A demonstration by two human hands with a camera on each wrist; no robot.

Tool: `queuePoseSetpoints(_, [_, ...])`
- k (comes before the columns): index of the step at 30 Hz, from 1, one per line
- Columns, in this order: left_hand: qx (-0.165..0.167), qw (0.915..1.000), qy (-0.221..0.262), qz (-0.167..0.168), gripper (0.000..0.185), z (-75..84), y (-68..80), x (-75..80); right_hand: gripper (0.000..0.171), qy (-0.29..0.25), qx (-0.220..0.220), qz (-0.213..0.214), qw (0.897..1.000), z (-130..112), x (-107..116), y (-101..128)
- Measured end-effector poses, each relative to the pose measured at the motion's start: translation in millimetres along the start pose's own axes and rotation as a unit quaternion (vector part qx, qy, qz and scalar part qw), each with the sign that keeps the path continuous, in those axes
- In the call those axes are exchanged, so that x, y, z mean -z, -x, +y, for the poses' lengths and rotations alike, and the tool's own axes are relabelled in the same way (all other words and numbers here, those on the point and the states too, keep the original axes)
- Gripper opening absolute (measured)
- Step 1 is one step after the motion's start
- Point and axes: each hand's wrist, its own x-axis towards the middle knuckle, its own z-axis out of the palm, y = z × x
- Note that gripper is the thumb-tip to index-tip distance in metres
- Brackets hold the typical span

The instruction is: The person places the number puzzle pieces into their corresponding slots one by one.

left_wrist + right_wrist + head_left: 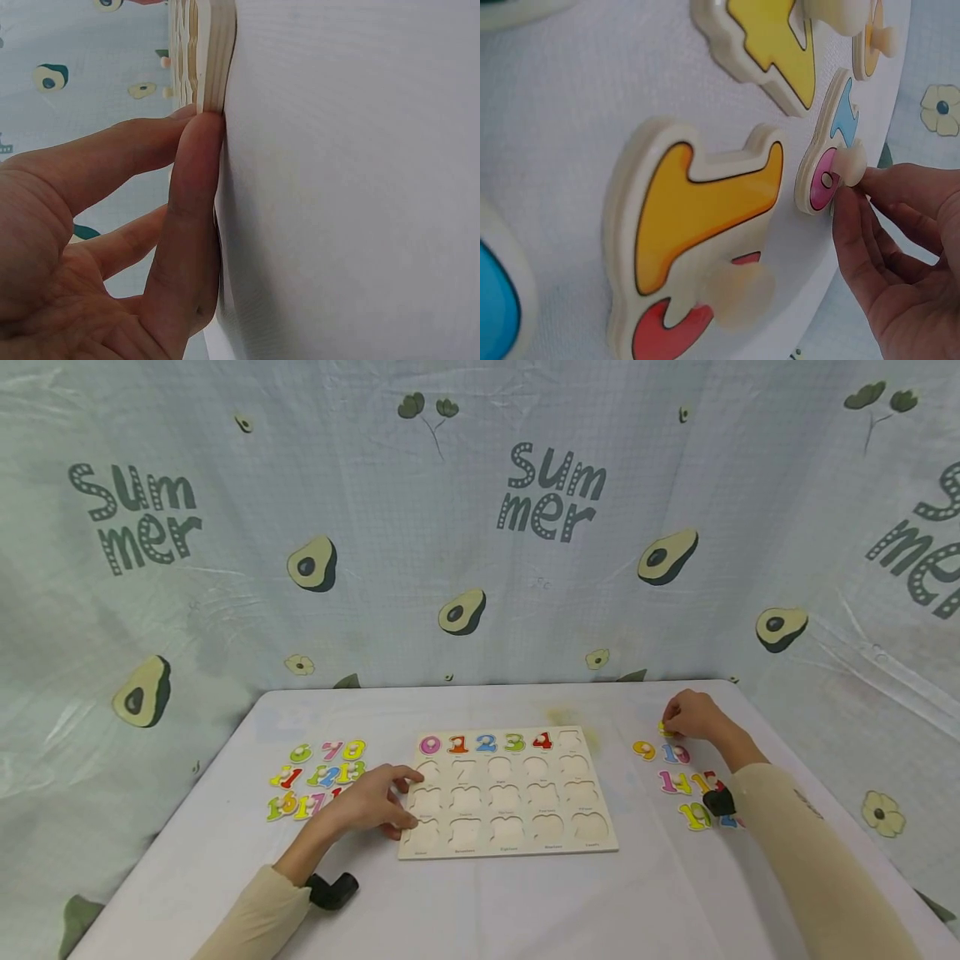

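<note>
A: On the white table (480, 893), centre: wooden puzzle board (600, 843) lying flat. What's in it?

B: Top row holds five number pieces: pink 0 (430, 745), orange 1 (458, 744), blue 2 (486, 743), green 3 (513, 742), red 4 (542, 742). Sixth slot in that row is bare. The three rows below show only cut-out recesses, nothing seated.

A: Left hand?

B: Left hand (372, 803) rests at the board's left edge, fingers fairly straight. Left wrist view shows a fingertip (201, 139) pressed against the board's side (214, 52), other fingers spread loosely. No pinch, nothing held.

A: Right hand?

B: Right hand (692, 714) is well apart from the left, out on the right of the table. Right wrist view: fingers (855, 217) pinch the peg knob (847, 166) of a pink-and-blue piece (826, 150), which lies flat on the table. From the head view a yellow bit shows at the fingertips; can't tell which number.

A: Loose pieces?

B: Right cluster (686, 781) just beside that hand: yellow 9 (643, 749), a 10 (677, 753), a 14 (675, 782), more partly hidden by the sleeve. Left cluster (318, 777) sits left of the board, near the left hand: 6, 7, 8 on top, teens below. All of them outside the board.

A: Anything else?

B: Beige sleeves, a black wrist mount (333, 889) on each arm, avocado-print cloth (480, 527) behind.
</note>
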Motion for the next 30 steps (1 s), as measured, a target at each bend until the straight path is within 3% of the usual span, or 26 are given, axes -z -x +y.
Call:
queuePoseSetpoints(20, [-0.002, 1.0000, 0.006, 0.001, 0.065, -3.1, -2.6, -0.9, 0.012, 0.010, 0.050, -0.003, 0.999, -22.4, 8.6, -3.9])
queuePoseSetpoints(30, [0.004, 1.0000, 0.004, 0.001, 0.065, -1.3, -3.2, -1.4, 0.008, 0.014, 0.083, 0.000, 0.996, -49.4, 3.5, -8.0])
